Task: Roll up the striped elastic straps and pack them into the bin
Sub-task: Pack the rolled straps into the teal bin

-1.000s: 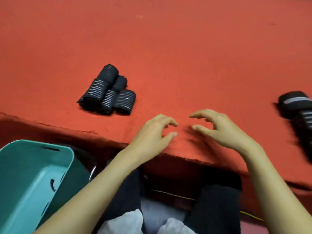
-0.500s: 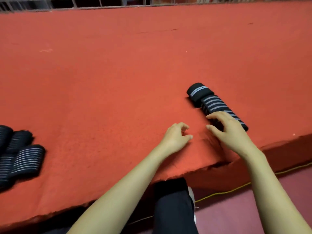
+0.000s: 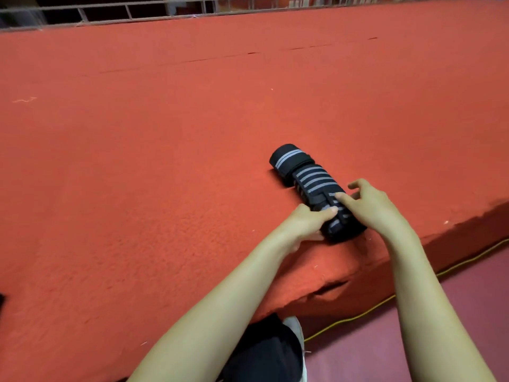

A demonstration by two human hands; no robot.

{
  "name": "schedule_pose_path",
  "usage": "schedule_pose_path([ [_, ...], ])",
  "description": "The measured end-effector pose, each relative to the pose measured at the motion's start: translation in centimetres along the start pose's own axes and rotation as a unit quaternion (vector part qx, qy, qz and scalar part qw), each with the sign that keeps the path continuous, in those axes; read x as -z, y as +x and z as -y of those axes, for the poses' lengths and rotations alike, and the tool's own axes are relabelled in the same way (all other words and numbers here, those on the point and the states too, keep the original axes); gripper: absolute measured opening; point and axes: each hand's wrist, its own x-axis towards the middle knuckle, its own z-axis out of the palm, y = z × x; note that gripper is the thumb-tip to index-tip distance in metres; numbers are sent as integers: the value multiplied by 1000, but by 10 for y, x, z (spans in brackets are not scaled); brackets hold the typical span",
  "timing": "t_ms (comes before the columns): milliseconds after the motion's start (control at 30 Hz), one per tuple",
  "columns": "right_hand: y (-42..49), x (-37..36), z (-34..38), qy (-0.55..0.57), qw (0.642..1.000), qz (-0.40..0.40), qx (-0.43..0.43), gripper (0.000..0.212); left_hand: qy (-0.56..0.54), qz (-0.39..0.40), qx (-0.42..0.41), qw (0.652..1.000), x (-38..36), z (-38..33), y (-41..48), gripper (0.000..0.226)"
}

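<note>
Rolled black straps with grey stripes lie end to end near the table's front right edge: a far roll point(image 3: 289, 159), a middle roll point(image 3: 314, 180) and a near roll point(image 3: 341, 224). My left hand point(image 3: 305, 224) grips the near roll from its left side, thumb across the top. My right hand point(image 3: 371, 205) rests on the same roll from the right, index finger pressing its top and the other fingers loosely curled. The bin is out of view.
The red felt table point(image 3: 165, 161) stretches far to the left and back, ending at a metal railing point(image 3: 110, 12). Its frayed front edge point(image 3: 330, 288) drops to a maroon floor with a yellow cable point(image 3: 358, 315). My dark-clad knee and shoe point(image 3: 275, 348) are below.
The view swung right, so the earlier group of rolls and the teal bin left the frame. Both hands moved forward from the bare felt onto the near roll, the left taking hold of it.
</note>
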Motion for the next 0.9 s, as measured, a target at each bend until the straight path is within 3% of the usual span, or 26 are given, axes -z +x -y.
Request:
schedule_pose_path([
  [267,-35,-14,10,136,988,7,74,28,-37,-30,-31,998,24,21,-13,39],
  [367,-45,-34,21,211,971,32,106,29,-35,-74,-63,995,50,26,-27,61],
  [433,-49,-44,30,262,955,66,122,29,-27,-102,-79,991,68,29,-38,56],
  [533,-51,-47,45,325,922,141,157,27,11,-205,-112,972,93,30,-58,51],
  [633,-43,-42,50,283,928,112,215,28,152,-292,-178,927,111,33,-72,53],
  [700,-31,-36,50,208,952,17,225,29,210,-320,-203,901,119,38,-76,57],
  [800,0,-26,44,103,973,-95,185,38,231,-310,-207,899,129,40,-78,57],
  [900,29,-21,39,59,995,-16,76,57,241,-301,-191,903,134,34,-77,53],
])
